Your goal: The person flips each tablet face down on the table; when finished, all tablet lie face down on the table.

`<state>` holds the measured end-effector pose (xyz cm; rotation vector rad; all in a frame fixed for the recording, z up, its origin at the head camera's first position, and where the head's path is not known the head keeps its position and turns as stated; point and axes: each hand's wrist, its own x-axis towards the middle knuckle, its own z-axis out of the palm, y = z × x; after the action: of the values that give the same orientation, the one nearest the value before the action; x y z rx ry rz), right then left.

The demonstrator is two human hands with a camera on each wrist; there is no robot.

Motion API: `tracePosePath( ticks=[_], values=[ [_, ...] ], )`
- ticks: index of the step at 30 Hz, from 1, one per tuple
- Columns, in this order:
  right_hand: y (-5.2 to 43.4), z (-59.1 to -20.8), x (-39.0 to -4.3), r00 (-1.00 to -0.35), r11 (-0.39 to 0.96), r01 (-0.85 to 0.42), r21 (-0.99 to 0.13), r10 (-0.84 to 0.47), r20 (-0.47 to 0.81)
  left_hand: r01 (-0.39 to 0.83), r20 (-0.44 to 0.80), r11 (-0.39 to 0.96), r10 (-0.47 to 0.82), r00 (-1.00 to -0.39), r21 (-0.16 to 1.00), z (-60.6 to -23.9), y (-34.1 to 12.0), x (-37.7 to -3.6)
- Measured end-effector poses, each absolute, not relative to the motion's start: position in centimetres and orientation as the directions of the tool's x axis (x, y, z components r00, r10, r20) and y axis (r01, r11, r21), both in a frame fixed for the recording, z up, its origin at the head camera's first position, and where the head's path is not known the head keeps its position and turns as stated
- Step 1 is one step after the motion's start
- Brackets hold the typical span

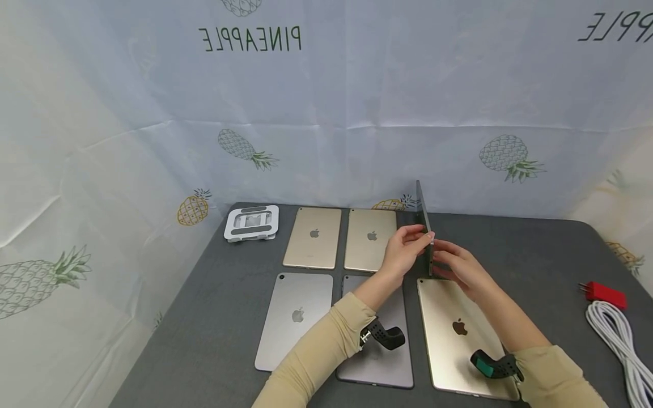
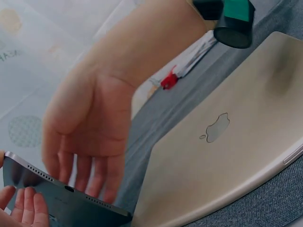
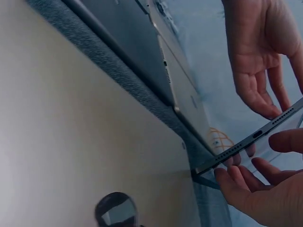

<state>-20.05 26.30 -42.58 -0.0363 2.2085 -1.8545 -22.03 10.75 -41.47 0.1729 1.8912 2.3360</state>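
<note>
A thin dark grey tablet (image 1: 423, 205) stands on edge over the back of the table, its narrow side towards me. My left hand (image 1: 402, 253) pinches it, fingers on the left face and thumb at the near edge. On the other side my right hand (image 1: 463, 272) has its fingers extended along the right face, with the fingertips right at it. The right wrist view shows the port and speaker holes of the tablet's edge (image 3: 258, 134) between both hands. Below my right hand lies a large gold tablet (image 1: 454, 317), back up, partly hidden by the forearm.
Two gold tablets (image 1: 312, 238) lie face down at the back. In front of them are a silver tablet (image 1: 293, 326) and a grey tablet (image 1: 377, 368) under my left forearm. A white folding stand (image 1: 252, 222) sits back left; a red charger (image 1: 606, 295) and white cable (image 1: 614, 328) lie right.
</note>
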Motion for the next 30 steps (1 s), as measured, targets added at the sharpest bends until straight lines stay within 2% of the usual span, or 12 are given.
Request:
tracePosePath(
  ticks=[13,21,26,30],
  values=[
    [26.6,-38.8,-21.9,-0.974,0.16,0.124,-0.979,-0.168,-0.151,-0.038,0.003,-0.213,0.188,-0.982,0.976,-41.7,10.7,-21.9],
    [26.5,-38.0,-22.4,-0.977,0.167,0.086,-0.982,-0.177,-0.115,-0.055,-0.013,-0.188,0.217,-0.976,0.981,-41.9,10.7,-21.3],
    [27.0,-38.2,-22.4,-0.984,0.181,0.088,-0.98,-0.14,-0.114,-0.068,-0.024,-0.154,0.27,-0.962,0.986,-42.4,10.7,-20.9],
    [27.8,-38.4,-22.2,-0.985,0.199,0.09,-0.976,-0.124,-0.116,-0.096,-0.069,-0.072,0.308,-0.949,0.993,-43.2,10.6,-20.8]
  ],
)
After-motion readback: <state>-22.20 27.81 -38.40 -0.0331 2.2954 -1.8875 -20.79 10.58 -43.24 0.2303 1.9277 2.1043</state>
